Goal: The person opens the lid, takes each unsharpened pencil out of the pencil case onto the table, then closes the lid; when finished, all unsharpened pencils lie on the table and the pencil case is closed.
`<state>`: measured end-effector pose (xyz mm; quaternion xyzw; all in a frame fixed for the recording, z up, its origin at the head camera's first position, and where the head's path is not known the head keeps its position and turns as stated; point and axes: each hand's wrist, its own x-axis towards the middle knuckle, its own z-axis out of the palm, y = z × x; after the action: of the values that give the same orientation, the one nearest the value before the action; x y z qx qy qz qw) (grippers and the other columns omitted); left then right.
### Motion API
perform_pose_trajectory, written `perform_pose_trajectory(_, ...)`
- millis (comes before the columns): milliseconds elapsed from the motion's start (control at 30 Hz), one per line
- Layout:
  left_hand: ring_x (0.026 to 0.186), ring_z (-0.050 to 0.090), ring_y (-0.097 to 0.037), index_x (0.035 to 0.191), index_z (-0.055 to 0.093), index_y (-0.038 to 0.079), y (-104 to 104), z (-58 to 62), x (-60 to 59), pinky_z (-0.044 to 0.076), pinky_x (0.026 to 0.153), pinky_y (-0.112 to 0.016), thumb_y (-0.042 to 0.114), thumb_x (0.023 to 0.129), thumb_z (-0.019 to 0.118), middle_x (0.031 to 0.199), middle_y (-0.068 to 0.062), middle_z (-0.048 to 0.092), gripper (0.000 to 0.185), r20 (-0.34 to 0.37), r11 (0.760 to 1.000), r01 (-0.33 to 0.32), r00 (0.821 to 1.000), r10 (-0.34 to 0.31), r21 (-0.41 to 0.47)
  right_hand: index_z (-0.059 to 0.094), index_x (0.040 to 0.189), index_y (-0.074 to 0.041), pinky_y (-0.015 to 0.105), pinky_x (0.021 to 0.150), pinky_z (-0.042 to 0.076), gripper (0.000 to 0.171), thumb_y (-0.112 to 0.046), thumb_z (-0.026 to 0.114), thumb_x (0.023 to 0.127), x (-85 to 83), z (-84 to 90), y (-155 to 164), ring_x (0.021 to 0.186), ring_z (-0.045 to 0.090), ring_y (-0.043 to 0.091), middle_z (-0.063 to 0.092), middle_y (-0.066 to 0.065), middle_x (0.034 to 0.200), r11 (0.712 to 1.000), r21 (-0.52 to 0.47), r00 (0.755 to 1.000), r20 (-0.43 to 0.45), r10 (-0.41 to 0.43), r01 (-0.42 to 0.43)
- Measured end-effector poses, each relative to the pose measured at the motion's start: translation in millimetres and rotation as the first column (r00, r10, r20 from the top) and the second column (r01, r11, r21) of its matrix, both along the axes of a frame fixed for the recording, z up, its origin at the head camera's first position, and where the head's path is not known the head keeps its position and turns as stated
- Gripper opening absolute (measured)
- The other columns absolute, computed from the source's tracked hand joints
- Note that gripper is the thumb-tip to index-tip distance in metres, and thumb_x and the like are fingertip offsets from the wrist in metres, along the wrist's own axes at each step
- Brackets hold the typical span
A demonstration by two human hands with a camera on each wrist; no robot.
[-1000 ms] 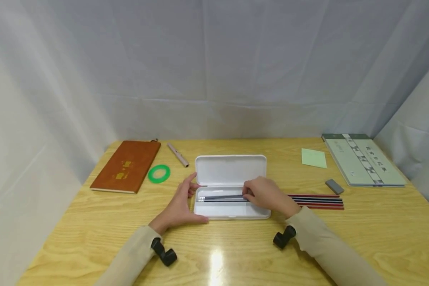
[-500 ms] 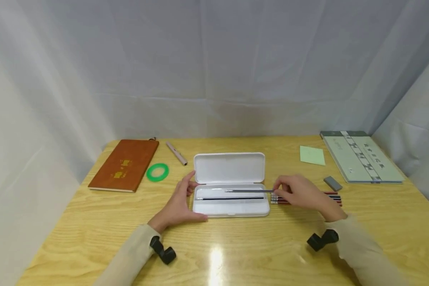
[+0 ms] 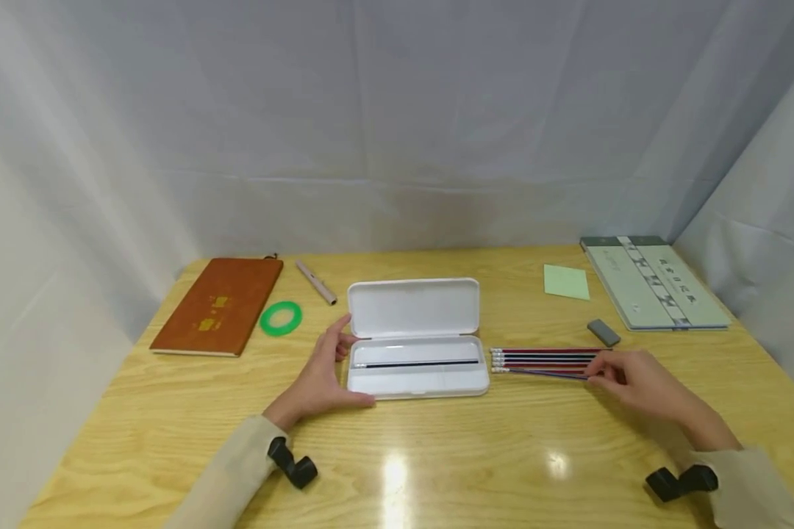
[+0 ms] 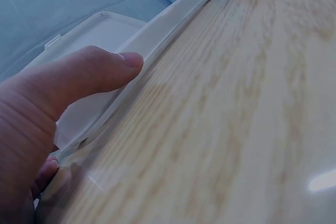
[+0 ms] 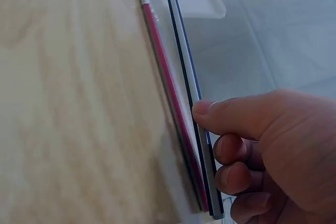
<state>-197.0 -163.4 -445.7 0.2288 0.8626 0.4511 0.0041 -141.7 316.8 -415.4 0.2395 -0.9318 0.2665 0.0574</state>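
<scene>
Two hands work low over the wooden counter (image 3: 437, 455), each sleeve carrying a small black camera at the wrist. Nearest the person's right side, the right hand (image 3: 642, 382) lies by the far ends of a row of pencils (image 3: 545, 358), and its thumb and curled fingers (image 5: 236, 153) pinch the nearest pencil (image 3: 542, 373) of that row, a dark blue one with a pale stripe; in the right wrist view it sits against a red pencil (image 5: 168, 93) beside it. The pinched pencil lies slightly askew from the others, its eraser end toward the pencil case (image 3: 417, 371) and just short of it.

On the other side, the left hand (image 3: 320, 375) rests against the left end of the white case, thumb (image 4: 100, 69) laid along its front edge and fingers on the far side, loosely cupping it without a firm clasp. The case stands open, its lid (image 3: 413, 306) tipped back, and one dark pencil (image 3: 417, 363) lies lengthwise in the tray.

Farther back on the left, a green ring of tape (image 3: 281, 319) sits just beside a brown notebook (image 3: 218, 305), with a pale pen (image 3: 316, 282) behind them. To the right, a grey eraser (image 3: 603, 332) lies near the row of pencils, then a green sticky note (image 3: 566, 282) and a pale green book (image 3: 653, 282) by the back corner.
</scene>
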Motion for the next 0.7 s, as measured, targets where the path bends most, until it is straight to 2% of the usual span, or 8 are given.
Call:
perform_pose_trajectory(133, 0.103, 0.041, -0.020, 0.152, 0.017, 0.013, 0, 0.6, 0.4, 0.038, 0.092, -0.034, 0.025, 0.051, 0.095, 0.125, -0.011, 0.049, 0.128, -0.001, 1.000, 0.002, 1.000, -0.002, 0.004, 0.065, 0.085, -0.015, 0.020, 0.048, 0.035, 0.015, -0.002, 0.071, 0.083, 0.3, -6.1, 0, 0.054, 0.036, -0.006, 0.045, -0.017, 0.063, 1.000, 0.003, 1.000, 0.023, 0.005, -0.005)
perform_pose_trajectory(300, 0.103, 0.041, -0.020, 0.152, 0.017, 0.013, 0, -0.3, 0.1, 0.038, 0.092, -0.034, 0.025, 0.051, 0.095, 0.125, -0.011, 0.048, 0.128, 0.000, 1.000, 0.002, 1.000, -0.002, 0.006, 0.058, 0.085, -0.013, 0.020, 0.051, 0.035, 0.017, -0.003, 0.071, 0.082, -3.8, -9.9, -3, 0.056, 0.037, -0.004, 0.044, -0.013, 0.063, 0.999, -0.002, 0.997, 0.054, -0.051, 0.051)
perform_pose_trajectory(400, 0.103, 0.041, -0.020, 0.152, 0.017, 0.013, 0, -1.0, -0.2, 0.037, 0.092, -0.034, 0.025, 0.051, 0.095, 0.125, -0.011, 0.048, 0.128, 0.001, 1.000, 0.003, 1.000, -0.003, 0.007, 0.056, 0.086, -0.013, 0.021, 0.052, 0.035, 0.019, -0.002, 0.071, 0.082, -6.8, -9.2, -2, 0.056, 0.036, -0.004, 0.043, -0.012, 0.063, 0.998, 0.007, 0.997, 0.044, -0.063, 0.063)
perform_pose_trajectory(567, 0.103, 0.041, -0.020, 0.152, 0.016, 0.014, 0, -2.1, -1.0, 0.038, 0.092, -0.034, 0.026, 0.052, 0.095, 0.125, -0.011, 0.048, 0.128, -0.006, 1.000, 0.004, 1.000, -0.004, 0.003, 0.057, 0.087, -0.014, 0.020, 0.051, 0.034, 0.021, -0.001, 0.072, 0.081, -12.7, -0.1, -4, 0.055, 0.035, -0.004, 0.042, -0.013, 0.064, 1.000, 0.006, 1.000, 0.001, -0.022, 0.022)
perform_pose_trajectory(700, 0.102, 0.041, -0.020, 0.152, 0.017, 0.014, -2, -2.4, -0.3, 0.038, 0.091, -0.033, 0.026, 0.051, 0.095, 0.124, -0.011, 0.048, 0.128, -0.014, 1.000, -0.001, 1.000, 0.001, 0.005, 0.058, 0.087, -0.014, 0.020, 0.050, 0.035, 0.017, -0.002, 0.070, 0.084, -26.1, 7.9, -22, 0.053, 0.035, -0.004, 0.043, -0.014, 0.064, 0.999, -0.011, 0.999, -0.007, 0.039, -0.039)
